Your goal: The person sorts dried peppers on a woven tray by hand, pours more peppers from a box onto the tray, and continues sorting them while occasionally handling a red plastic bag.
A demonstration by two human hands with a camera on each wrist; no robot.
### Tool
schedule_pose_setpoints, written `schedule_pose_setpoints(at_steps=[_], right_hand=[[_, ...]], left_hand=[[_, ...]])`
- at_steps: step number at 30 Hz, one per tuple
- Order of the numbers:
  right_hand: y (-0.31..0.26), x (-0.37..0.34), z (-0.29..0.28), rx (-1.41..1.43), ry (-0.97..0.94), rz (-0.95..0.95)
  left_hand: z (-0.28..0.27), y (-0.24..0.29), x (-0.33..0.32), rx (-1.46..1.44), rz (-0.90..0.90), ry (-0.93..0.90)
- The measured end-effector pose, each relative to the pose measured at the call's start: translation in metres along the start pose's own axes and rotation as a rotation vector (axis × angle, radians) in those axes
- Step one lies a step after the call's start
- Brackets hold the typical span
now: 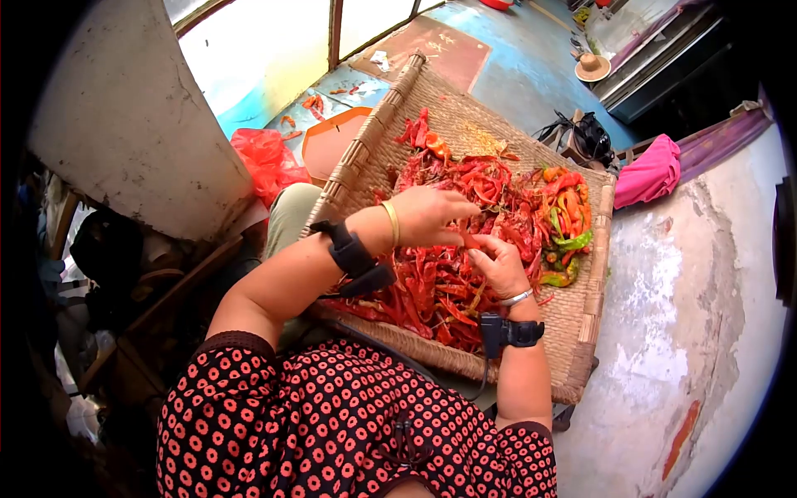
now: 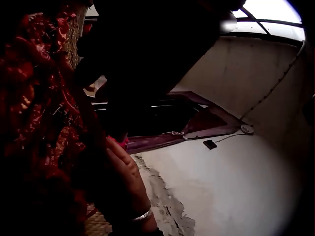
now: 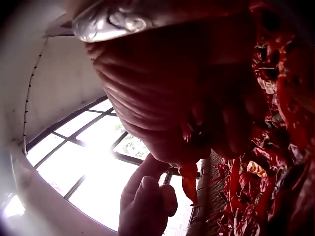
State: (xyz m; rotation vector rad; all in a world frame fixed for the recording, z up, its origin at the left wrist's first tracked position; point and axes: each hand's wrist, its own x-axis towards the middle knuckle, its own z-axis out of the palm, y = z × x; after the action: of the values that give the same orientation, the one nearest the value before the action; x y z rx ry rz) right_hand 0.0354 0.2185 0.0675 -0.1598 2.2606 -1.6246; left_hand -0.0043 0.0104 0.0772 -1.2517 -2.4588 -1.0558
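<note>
Here's the pepper, above the heap on the tray, long axis near upright in the right wrist view, tip down! Right hand pinches it; left hand sits close, fingers loosely extended, contact impossible to tell.

No text, label, brand, number or sign can be read in any of the three views. In the head view, pale marks show on the brown board on the floor, too small to tell whether they are writing. In the left wrist view, the round fitting on the wall bears a faint mark, too blurred to read. In the right wrist view, the bracelet carries a raised pattern; whether it includes characters cannot be told.
</note>
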Motion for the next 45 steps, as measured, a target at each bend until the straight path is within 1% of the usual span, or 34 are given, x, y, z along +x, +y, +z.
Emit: schedule_pose_setpoints(at_steps=[2,3,5,6,8,10,12,14,16,17,18,20,21,22,24,25,26,28,29,30,31,32,33,34,35,36,38,39,40,41,42,44,45], right_hand=[[0.002,0.0,0.0,-0.07,-0.07,-0.017],[0.002,-0.001,0.0,-0.069,-0.064,-0.014],[0.003,-0.002,0.0,-0.031,-0.046,-0.085],[0.005,0.0,-0.005,-0.028,-0.041,-0.084],[0.011,0.005,-0.023,-0.076,0.229,-0.112],[0.008,0.004,-0.041,-0.547,0.552,-0.147],[0.027,0.005,-0.058,-0.941,0.699,-0.123],[0.04,0.005,-0.062,-0.967,0.699,-0.099],[0.045,0.007,-0.059,-1.067,0.65,0.058],[0.042,0.006,-0.057,-1.054,0.646,0.079],[0.038,0.008,-0.055,-1.049,0.642,0.07],[0.032,0.012,-0.054,-0.985,0.549,0.293],[0.03,0.013,-0.052,-0.995,0.534,0.296],[0.027,0.013,-0.05,-0.995,0.534,0.295],[0.018,0.009,-0.045,-1.001,0.549,0.26],[0.017,0.007,-0.044,-0.986,0.573,0.172],[0.018,0.006,-0.043,-0.991,0.575,0.178],[0.021,0.005,-0.042,-0.743,0.61,-0.112],[0.02,0.004,-0.04,-0.677,0.603,-0.163],[0.003,0.0,-0.034,-0.536,0.513,-0.111],[0.004,0.0,-0.033,-0.418,0.441,-0.112],[0.005,0.0,-0.031,-0.299,0.366,-0.114],[0.0,-0.002,-0.026,-0.238,0.278,-0.103],[-0.004,-0.005,-0.022,-0.177,0.189,-0.092],[0.002,-0.003,-0.02,-0.272,0.134,-0.158],[-0.003,-0.005,-0.015,-0.298,0.087,-0.134],[0.002,-0.004,-0.005,-0.198,0.05,-0.216],[0.0,-0.004,-0.005,-0.229,0.007,-0.169],[0.0,-0.003,-0.005,-0.227,0.011,-0.168],[0.001,-0.002,-0.005,-0.286,0.019,-0.156],[0.002,-0.002,-0.005,-0.343,0.029,-0.142],[0.004,-0.001,-0.006,-0.156,0.068,-0.144],[0.004,0.001,-0.008,-0.111,0.065,-0.148]], left_hand=[[0.009,0.013,0.001,0.063,-0.049,-0.221],[0.013,0.012,0.002,0.061,-0.043,-0.224],[0.024,0.006,0.0,0.156,-0.125,-0.382],[0.025,0.0,-0.001,0.156,-0.121,-0.386],[0.016,-0.022,-0.007,0.003,-0.262,-0.084],[0.0,-0.041,-0.009,-0.427,-0.539,0.148],[-0.026,-0.052,-0.01,-0.757,-0.778,0.38],[-0.037,-0.083,-0.02,-0.757,-0.758,0.649],[-0.053,-0.1,-0.031,-0.39,-0.896,0.63],[-0.06,-0.102,-0.036,0.014,-0.963,0.586],[-0.062,-0.109,-0.042,0.022,-0.966,0.591],[-0.06,-0.128,-0.051,0.218,-1.089,0.518],[-0.063,-0.124,-0.051,0.24,-1.144,0.454],[-0.063,-0.127,-0.054,0.24,-1.144,0.455],[-0.059,-0.128,-0.055,0.298,-1.154,0.318],[-0.055,-0.122,-0.054,0.389,-1.115,0.339],[-0.053,-0.118,-0.051,0.382,-1.113,0.337],[-0.055,-0.099,-0.041,0.447,-0.739,0.546],[-0.052,-0.084,-0.031,0.344,-0.642,0.585],[-0.054,-0.057,-0.02,0.25,-0.547,0.51],[-0.052,-0.035,-0.011,0.159,-0.452,0.435],[-0.036,-0.036,-0.005,0.062,-0.232,0.419],[-0.023,-0.025,0.001,0.121,-0.05,0.362],[-0.011,-0.01,0.005,0.056,-0.012,0.292],[0.002,-0.001,0.004,0.07,0.02,0.199],[0.004,0.012,0.005,0.123,0.059,0.053],[0.024,0.015,0.002,0.048,0.093,-0.03],[0.029,0.014,0.001,0.046,0.094,-0.033],[0.031,0.013,0.0,0.073,-0.004,-0.149],[0.033,0.011,-0.001,0.102,-0.1,-0.268],[0.035,0.007,-0.003,0.102,-0.096,-0.277],[0.037,-0.002,-0.005,-0.115,-0.108,-0.103],[0.034,-0.005,-0.005,-0.275,-0.122,-0.068]])
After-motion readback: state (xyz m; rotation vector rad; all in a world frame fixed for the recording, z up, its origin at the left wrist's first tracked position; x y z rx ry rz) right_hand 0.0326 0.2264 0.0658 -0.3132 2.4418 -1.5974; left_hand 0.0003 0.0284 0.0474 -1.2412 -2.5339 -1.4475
